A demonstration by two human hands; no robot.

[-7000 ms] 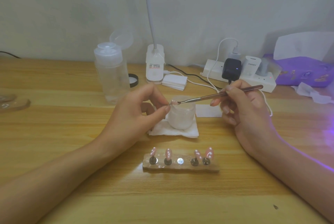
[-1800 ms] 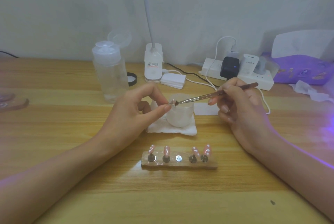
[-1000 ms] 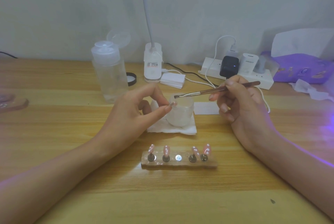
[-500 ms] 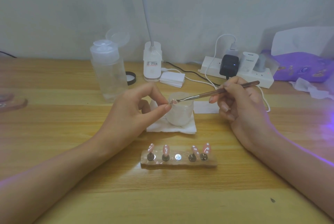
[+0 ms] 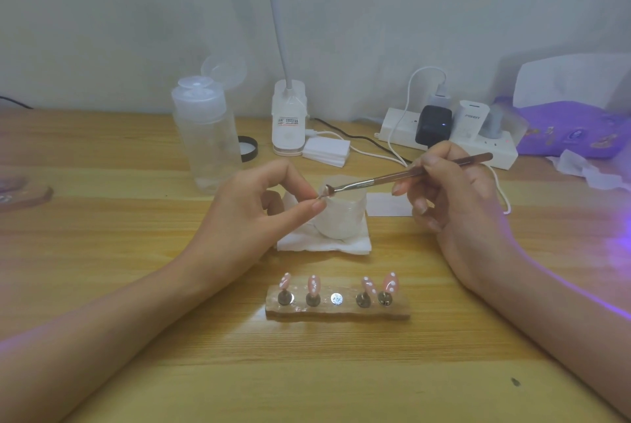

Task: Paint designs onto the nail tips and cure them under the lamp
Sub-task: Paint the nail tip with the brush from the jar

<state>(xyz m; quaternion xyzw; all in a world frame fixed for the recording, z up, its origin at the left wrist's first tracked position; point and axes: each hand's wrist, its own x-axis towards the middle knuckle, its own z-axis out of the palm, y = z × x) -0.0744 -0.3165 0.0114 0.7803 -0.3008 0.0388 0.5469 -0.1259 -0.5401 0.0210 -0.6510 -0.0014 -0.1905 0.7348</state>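
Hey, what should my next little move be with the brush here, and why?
Probably dab the brush onto the nail tip that the left hand pinches: the right hand holds its point right at it. The middle peg of the holder is bare, so that tip likely belongs there afterwards.

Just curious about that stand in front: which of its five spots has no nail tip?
The middle spot of the stand: only a bare silver disc there, while the two on each side carry pink tips.

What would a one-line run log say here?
step: painting design | left hand: pinches nail tip | right hand: holds thin brush, tip at nail | holder: four painted tips, middle post bare
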